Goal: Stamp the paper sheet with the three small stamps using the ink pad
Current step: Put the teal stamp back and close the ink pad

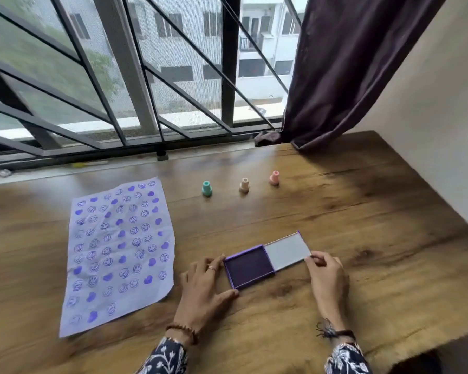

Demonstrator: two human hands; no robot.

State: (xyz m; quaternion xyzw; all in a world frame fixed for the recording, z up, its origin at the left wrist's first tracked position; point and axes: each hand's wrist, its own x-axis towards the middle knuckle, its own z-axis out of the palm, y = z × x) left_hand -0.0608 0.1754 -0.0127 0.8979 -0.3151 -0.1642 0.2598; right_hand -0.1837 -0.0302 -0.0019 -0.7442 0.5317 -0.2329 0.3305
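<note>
The purple ink pad (250,267) lies open on the wooden table, its lid (288,251) folded out flat to the right. My left hand (204,286) grips the pad's left side between thumb and fingers. My right hand (326,276) pinches the lid's right edge. The paper sheet (119,249), covered with purple smiley and heart prints, lies to the left. Three small stamps stand upright in a row behind the pad: teal (206,188), beige (244,185) and pink (274,177).
The wooden table (362,211) runs up to a barred window (146,76) at the back. A dark curtain (349,63) hangs at the back right and touches the table. A white wall borders the right side.
</note>
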